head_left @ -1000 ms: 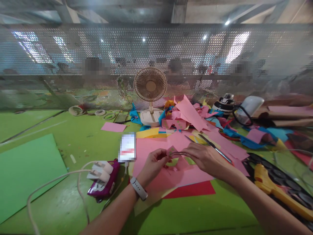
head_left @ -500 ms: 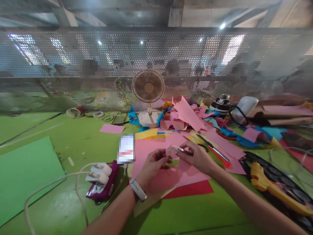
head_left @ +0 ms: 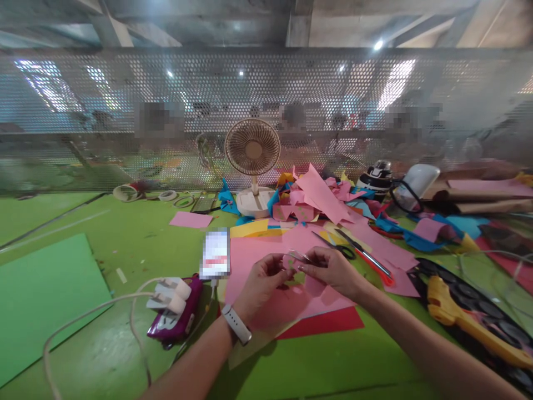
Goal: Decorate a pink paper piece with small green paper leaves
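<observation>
My left hand (head_left: 261, 280), with a white band on its wrist, pinches a small pink paper piece (head_left: 288, 261) above a large pink sheet (head_left: 266, 294). My right hand (head_left: 335, 270) is closed on a thin metal tool, which looks like tweezers (head_left: 300, 256), with its tip at the small piece. Both hands meet over the sheet. Black scissors (head_left: 339, 248) and a red-handled tool (head_left: 372, 263) lie just beyond my right hand.
A phone (head_left: 215, 253) stands left of the hands beside a purple power strip (head_left: 172, 316) with white plugs and a cable. A small fan (head_left: 252, 164) and a heap of coloured paper scraps (head_left: 320, 200) sit behind. A yellow glue gun (head_left: 462, 319) lies at right, green card (head_left: 41, 294) at left.
My right hand has drawn back toward the left hand and curled shut on the metal tool, bringing its tip to the small pink piece. The view shifted slightly.
</observation>
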`<state>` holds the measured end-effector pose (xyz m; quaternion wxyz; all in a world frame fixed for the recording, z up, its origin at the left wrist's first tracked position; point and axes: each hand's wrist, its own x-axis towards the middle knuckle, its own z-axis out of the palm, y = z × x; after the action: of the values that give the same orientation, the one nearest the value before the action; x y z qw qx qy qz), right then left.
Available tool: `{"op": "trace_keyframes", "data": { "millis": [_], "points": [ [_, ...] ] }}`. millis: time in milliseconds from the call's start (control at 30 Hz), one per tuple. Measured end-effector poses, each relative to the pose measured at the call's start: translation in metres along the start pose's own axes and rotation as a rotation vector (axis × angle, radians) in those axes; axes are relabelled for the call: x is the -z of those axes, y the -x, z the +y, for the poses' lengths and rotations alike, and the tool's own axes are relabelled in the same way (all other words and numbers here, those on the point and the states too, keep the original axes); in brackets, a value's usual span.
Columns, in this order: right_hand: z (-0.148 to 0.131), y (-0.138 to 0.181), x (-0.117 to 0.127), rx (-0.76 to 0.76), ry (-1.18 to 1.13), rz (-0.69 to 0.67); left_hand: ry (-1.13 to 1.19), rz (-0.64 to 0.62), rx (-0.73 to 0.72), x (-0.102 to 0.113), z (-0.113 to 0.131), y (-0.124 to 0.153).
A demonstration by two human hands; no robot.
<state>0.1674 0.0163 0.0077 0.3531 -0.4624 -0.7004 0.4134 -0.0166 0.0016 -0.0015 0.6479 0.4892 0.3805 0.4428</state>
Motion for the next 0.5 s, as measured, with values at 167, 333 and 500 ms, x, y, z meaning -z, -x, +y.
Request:
{"op": "trace_keyframes", "data": {
  "millis": [167,333,500],
  "points": [
    [0.0013,-0.0008,0.0013,-0.003,-0.012,-0.003,0.033,0.004,0.012,0.0003,0.0000,-0.0006],
    [0.0023,-0.0006,0.0024,-0.003,0.030,-0.009,0.062,0.001,0.027,0.0032,-0.0024,-0.0021],
    [0.0036,-0.0012,0.0041,-0.004,0.003,-0.028,0.061,-0.006,0.050,0.0085,-0.0066,-0.0047]
  ]
}}
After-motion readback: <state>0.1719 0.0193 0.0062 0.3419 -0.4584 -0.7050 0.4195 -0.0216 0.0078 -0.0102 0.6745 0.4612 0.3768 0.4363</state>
